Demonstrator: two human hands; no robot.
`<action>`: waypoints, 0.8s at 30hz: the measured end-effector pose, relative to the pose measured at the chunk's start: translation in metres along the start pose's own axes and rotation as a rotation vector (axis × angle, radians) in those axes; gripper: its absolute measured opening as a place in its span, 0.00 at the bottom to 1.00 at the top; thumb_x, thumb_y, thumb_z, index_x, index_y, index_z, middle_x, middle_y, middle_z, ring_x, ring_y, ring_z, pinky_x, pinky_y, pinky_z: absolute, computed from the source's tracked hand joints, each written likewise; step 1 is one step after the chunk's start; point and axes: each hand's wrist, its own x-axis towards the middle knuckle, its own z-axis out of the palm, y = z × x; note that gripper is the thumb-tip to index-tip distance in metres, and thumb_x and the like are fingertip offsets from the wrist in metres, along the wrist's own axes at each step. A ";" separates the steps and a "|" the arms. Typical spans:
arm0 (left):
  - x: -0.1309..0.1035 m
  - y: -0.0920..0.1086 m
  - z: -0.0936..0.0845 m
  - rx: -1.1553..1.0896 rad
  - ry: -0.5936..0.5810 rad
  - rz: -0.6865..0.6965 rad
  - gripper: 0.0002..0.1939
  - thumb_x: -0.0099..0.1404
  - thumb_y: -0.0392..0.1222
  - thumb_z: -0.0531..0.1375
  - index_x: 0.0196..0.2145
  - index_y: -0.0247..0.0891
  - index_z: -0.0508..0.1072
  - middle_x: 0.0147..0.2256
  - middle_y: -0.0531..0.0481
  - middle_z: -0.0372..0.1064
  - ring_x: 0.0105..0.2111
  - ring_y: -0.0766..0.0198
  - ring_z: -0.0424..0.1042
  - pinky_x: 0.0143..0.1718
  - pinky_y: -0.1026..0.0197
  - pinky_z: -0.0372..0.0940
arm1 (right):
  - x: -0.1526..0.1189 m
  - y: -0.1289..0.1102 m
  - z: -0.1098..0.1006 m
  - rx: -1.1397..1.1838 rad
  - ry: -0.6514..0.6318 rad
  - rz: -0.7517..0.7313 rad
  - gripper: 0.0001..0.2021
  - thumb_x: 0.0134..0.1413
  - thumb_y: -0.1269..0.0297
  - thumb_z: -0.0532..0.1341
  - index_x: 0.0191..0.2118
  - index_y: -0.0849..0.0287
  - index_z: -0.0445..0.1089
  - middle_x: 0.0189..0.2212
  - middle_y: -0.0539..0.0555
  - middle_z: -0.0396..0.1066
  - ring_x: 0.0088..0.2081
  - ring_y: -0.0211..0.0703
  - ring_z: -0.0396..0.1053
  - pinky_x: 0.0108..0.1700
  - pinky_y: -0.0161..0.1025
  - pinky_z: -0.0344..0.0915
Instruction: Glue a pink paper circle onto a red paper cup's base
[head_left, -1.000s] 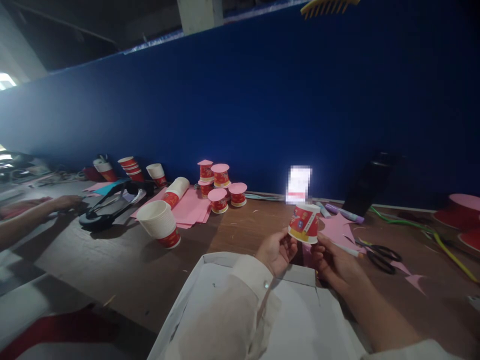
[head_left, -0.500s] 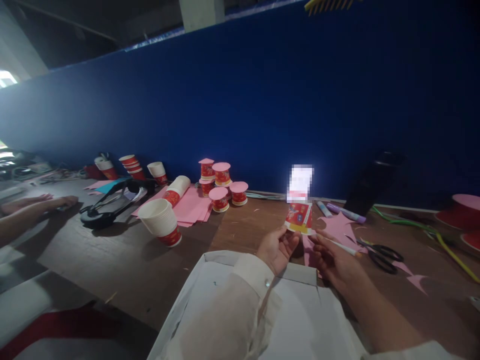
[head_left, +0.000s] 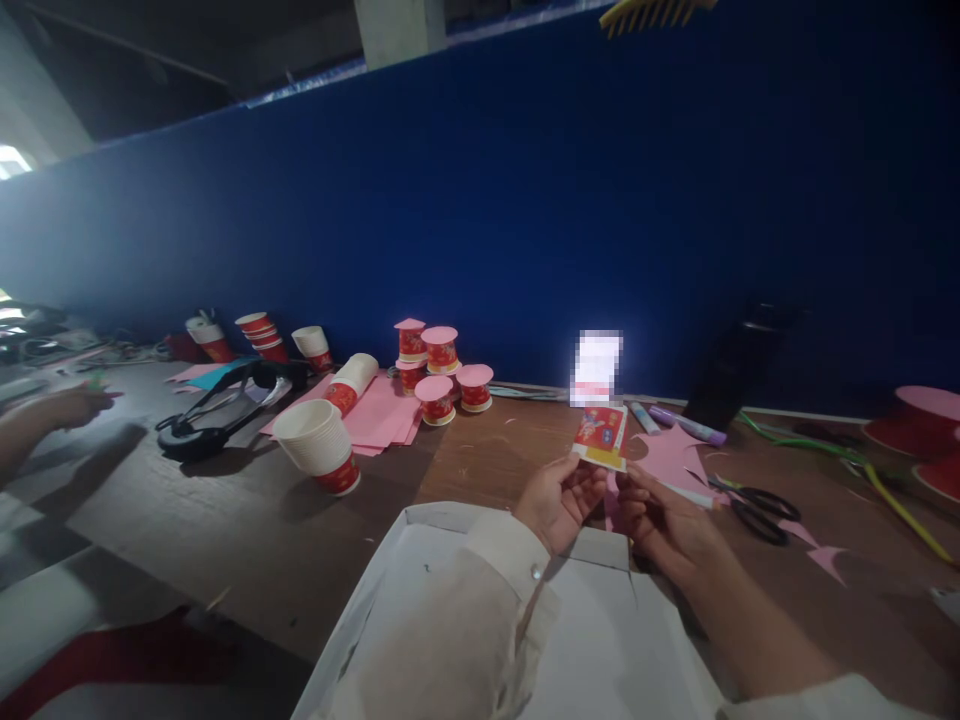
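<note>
A red paper cup (head_left: 600, 430) with a yellow band and a pale rim is held between both hands, its rim toward me. My left hand (head_left: 559, 500) pinches the rim's left side. At the rim's right side, my right hand (head_left: 660, 520) grips with thumb and fingers. Pink cut paper (head_left: 671, 455) lies behind and right of my right hand, beside black scissors (head_left: 765, 512). A lit, blurred-out screen (head_left: 596, 368) stands just behind the cup. Under my forearms is a white box (head_left: 442, 515).
Cup stacks (head_left: 319, 440) and pink sheets (head_left: 382, 415) are left of centre, near several pink-topped red cups (head_left: 440, 350). A black headset-like frame (head_left: 195, 435) lies farther left, by another person's hand (head_left: 71, 410). Purple marker (head_left: 686, 425), dark bottle (head_left: 739, 370) and yellow-green cable (head_left: 900, 500) are at right.
The cup has tilted slightly in my hands, and my right fingers have closed in at its rim. The other person's hand at the left has lifted and now holds something small and green.
</note>
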 end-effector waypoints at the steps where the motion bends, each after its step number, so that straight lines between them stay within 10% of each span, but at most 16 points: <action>1: 0.000 -0.001 0.000 -0.006 -0.010 0.010 0.12 0.73 0.32 0.54 0.35 0.27 0.74 0.27 0.45 0.74 0.25 0.68 0.76 0.29 0.69 0.72 | -0.001 0.000 0.001 0.031 0.006 0.037 0.11 0.46 0.74 0.71 0.34 0.58 0.71 0.24 0.46 0.68 0.19 0.26 0.61 0.19 0.20 0.65; 11: 0.001 -0.019 0.006 -0.183 -0.130 0.117 0.12 0.72 0.45 0.59 0.40 0.33 0.77 0.37 0.45 0.77 0.37 0.65 0.76 0.39 0.65 0.71 | -0.008 0.002 0.010 0.106 -0.015 0.108 0.15 0.40 0.77 0.72 0.33 0.59 0.69 0.23 0.44 0.64 0.19 0.24 0.61 0.19 0.18 0.63; 24: 0.012 -0.023 0.002 0.007 -0.157 0.075 0.36 0.68 0.70 0.48 0.41 0.33 0.78 0.26 0.47 0.68 0.22 0.64 0.63 0.27 0.61 0.64 | -0.012 0.012 0.014 -0.118 -0.051 -0.043 0.23 0.34 0.69 0.78 0.40 0.58 0.73 0.24 0.46 0.70 0.21 0.27 0.61 0.19 0.23 0.62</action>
